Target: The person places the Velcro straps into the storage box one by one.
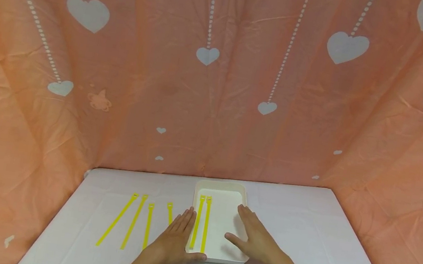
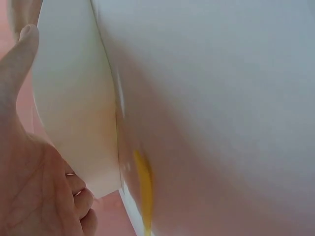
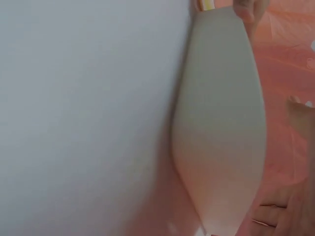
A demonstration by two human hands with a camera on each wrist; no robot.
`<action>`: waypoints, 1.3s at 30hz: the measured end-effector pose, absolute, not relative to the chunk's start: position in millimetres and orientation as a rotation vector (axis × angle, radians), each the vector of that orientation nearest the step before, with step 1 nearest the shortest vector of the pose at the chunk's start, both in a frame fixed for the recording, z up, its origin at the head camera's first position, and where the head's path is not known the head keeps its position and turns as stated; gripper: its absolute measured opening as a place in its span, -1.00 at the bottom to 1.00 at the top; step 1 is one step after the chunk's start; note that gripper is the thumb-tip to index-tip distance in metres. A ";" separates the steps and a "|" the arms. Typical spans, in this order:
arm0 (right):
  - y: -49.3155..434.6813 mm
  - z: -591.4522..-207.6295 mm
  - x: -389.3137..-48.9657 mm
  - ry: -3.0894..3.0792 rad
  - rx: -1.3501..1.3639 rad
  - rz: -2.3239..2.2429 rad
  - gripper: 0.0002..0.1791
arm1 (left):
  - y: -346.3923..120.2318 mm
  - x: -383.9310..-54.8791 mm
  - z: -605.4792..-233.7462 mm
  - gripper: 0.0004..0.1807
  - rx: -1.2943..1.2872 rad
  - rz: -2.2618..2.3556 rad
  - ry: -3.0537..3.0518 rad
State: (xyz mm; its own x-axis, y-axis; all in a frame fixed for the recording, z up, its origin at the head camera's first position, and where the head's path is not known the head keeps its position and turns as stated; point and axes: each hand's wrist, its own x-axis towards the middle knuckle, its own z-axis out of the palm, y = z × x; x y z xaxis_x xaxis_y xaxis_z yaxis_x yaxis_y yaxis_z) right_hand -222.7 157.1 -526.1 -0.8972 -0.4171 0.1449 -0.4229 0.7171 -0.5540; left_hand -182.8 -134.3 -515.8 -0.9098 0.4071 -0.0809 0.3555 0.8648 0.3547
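A shallow white tray (image 1: 229, 217) lies on the table, with two yellow cable ties (image 1: 206, 222) side by side along its left half. My left hand (image 1: 175, 241) is at the tray's left side, fingers straight along it and thumb at the near edge; the palm faces the tray wall (image 2: 78, 98) in the left wrist view. Over the tray's right rim reaches my right hand (image 1: 259, 239), its fingers extended and thumb spread, by the wall (image 3: 219, 103) in the right wrist view. Neither hand grips anything.
Several more yellow cable ties (image 1: 116, 220) lie spread on the white tabletop (image 1: 322, 240) left of the tray. One cable tie (image 1: 170, 211) is partly hidden behind the left hand. An orange curtain (image 1: 228, 130) with hearts encloses the table's back and sides.
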 end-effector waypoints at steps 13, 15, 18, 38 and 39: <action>162.3 -538.3 -205.1 -2.897 0.785 0.738 0.28 | -139.9 -186.8 -531.4 0.40 0.679 0.638 2.919; 162.0 -537.4 -202.1 -2.924 0.782 0.744 0.30 | -140.5 -187.0 -530.5 0.33 0.678 0.680 2.901; 162.0 -536.6 -199.0 -2.956 0.785 0.745 0.33 | -141.0 -188.8 -528.3 0.22 0.672 0.717 2.877; 160.6 -544.1 -197.8 -2.981 0.757 0.682 0.36 | -166.4 -201.4 -515.6 -0.17 0.485 1.036 2.779; 160.6 -543.9 -197.6 -2.979 0.758 0.676 0.36 | -168.7 -201.7 -514.2 -0.19 0.448 1.056 2.778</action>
State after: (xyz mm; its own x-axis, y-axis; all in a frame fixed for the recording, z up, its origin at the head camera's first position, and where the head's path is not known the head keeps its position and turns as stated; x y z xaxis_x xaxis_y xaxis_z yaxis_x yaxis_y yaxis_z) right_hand -197.6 160.6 -543.9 -0.8840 -0.4573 0.0976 -0.4546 0.7917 -0.4081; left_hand -201.7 -168.7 -514.2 -0.9465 0.3219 -0.0211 0.2265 0.7099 0.6669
